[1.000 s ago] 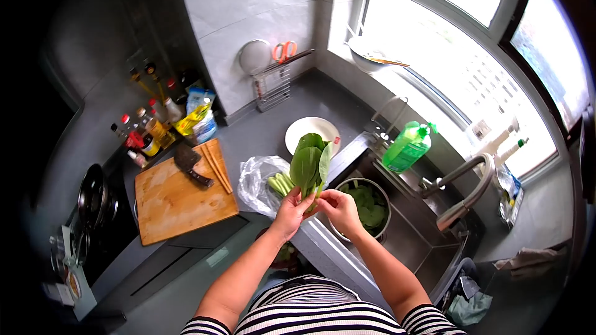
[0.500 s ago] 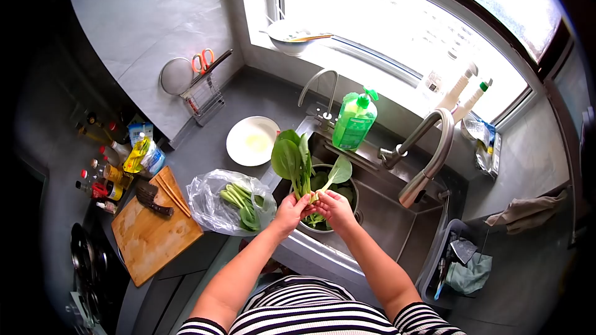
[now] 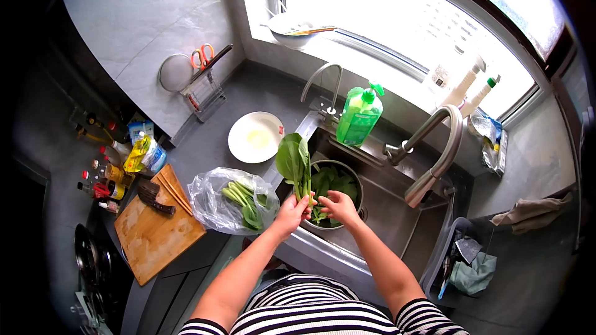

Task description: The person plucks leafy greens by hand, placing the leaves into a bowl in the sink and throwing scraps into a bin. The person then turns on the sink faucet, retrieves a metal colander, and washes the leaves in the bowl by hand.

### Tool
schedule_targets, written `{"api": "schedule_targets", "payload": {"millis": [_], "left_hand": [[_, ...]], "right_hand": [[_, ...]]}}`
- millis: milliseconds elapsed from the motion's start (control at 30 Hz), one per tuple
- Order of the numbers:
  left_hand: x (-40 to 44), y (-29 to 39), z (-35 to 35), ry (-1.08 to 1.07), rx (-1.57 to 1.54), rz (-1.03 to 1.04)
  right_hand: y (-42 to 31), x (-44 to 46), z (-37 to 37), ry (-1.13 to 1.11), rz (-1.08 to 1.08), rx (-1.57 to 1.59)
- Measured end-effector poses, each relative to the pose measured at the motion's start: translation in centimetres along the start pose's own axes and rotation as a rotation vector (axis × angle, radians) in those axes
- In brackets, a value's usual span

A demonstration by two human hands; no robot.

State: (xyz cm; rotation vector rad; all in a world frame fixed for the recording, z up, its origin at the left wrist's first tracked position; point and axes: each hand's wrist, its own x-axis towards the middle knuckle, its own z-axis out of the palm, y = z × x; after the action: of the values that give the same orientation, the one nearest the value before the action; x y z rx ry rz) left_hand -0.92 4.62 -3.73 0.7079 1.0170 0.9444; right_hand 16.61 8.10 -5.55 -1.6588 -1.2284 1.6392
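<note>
My left hand [image 3: 290, 216] is closed around the stems of a bunch of leafy greens [image 3: 294, 161], whose leaves point up. Just to its right, my right hand [image 3: 338, 206] has its fingers apart, with nothing seen in them, over the near part of a metal pot [image 3: 358, 195]. Loose green leaves [image 3: 335, 181] lie in that pot, which stands in the sink [image 3: 388, 211]. Left of my hands, a clear plastic bag [image 3: 208, 201] holds more greens [image 3: 247, 203]. A white plate [image 3: 248, 149] rests on the counter behind the bag.
A cutting board [image 3: 155, 236] with a cleaver [image 3: 152, 197] and chopsticks [image 3: 174, 192] lies at the left, near several bottles [image 3: 112, 174]. A green soap bottle [image 3: 360, 116] and a curved faucet [image 3: 452, 149] stand behind the sink. A grey bin [image 3: 431, 273] is at the right.
The view has turned right. The single leaf that was between my hands half a second ago is gone from my right hand, whose fingers have opened. My left hand still holds the bunch.
</note>
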Motion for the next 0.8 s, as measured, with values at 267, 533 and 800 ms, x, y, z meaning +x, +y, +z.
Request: {"api": "schedule_targets", "payload": {"millis": [267,533,800], "left_hand": [[-0.6,0.9,0.2,0.004,0.165,0.038],[-0.8,0.7,-0.4,-0.052,-0.195,-0.038],[-0.3,0.9,0.0,-0.137,-0.370,0.017]], "right_hand": [[-3.4,-1.0,2.3,-0.012,-0.422,0.103],[-3.6,-0.9,2.0,-0.170,-0.124,0.624],[-1.1,0.7,2.4,-0.222,0.125,1.093]]}}
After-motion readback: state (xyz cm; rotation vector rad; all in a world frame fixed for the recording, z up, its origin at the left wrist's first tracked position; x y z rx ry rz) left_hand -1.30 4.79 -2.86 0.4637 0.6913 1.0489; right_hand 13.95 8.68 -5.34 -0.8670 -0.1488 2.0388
